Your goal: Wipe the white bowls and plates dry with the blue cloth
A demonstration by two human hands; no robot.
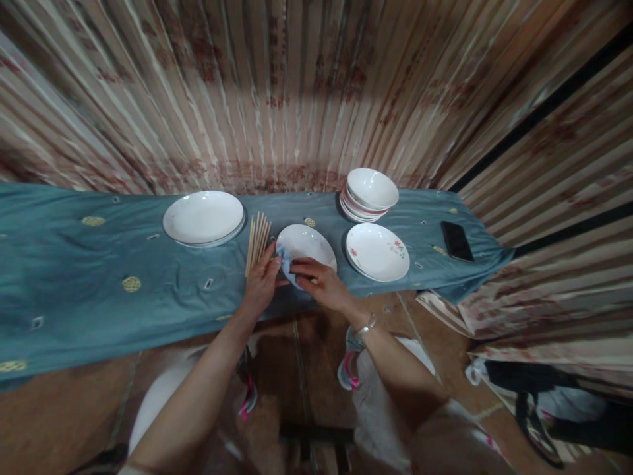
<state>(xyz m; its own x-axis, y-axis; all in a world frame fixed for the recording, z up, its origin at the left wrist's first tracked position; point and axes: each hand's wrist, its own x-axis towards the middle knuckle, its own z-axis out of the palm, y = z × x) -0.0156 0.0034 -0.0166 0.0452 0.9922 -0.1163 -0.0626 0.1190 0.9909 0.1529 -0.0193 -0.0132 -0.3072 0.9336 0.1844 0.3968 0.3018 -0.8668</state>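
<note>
While our left grip (262, 280) holds the near-left rim of a white plate (309, 239) at the front of the counter (64, 264), our right grip (321, 284) pinches a bunched blue rag (285, 260) against it. Small white labels printed on the teal tablecloth (173, 297) are too tiny for us to read; its yellow motifs (131, 284) look like pineapples. Chopsticks (257, 241) lie just left of the plate. Pleated floral curtains (277, 99) hang behind; the floor (89, 409) is tiled.

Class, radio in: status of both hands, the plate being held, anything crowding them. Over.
Left hand gripping plate at its left edge. Right hand holding blue cloth against plate. Wooden sticks close beside left hand.
</note>
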